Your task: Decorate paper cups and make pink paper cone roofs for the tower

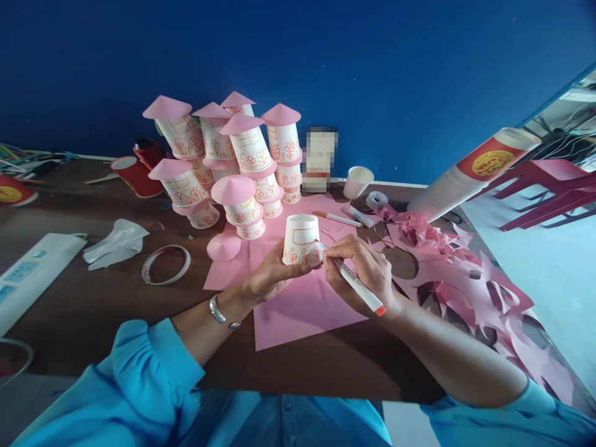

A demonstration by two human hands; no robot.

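Note:
Upside down, a white paper cup with a red rectangle outline and red flower drawings is held in my left hand, thumb along its rim. My right hand grips a white marker with a red end cap; its tip is at the cup's right side. Both are above pink paper sheets. Behind stand several stacked cup towers with pink cone roofs and similar drawings. A loose pink cone lies left of the cup.
Pink paper scraps cover the right side. A long stack of cups leans there. Another marker, a white cup and a tape roll lie behind. At left are a tape ring, crumpled plastic and a power strip.

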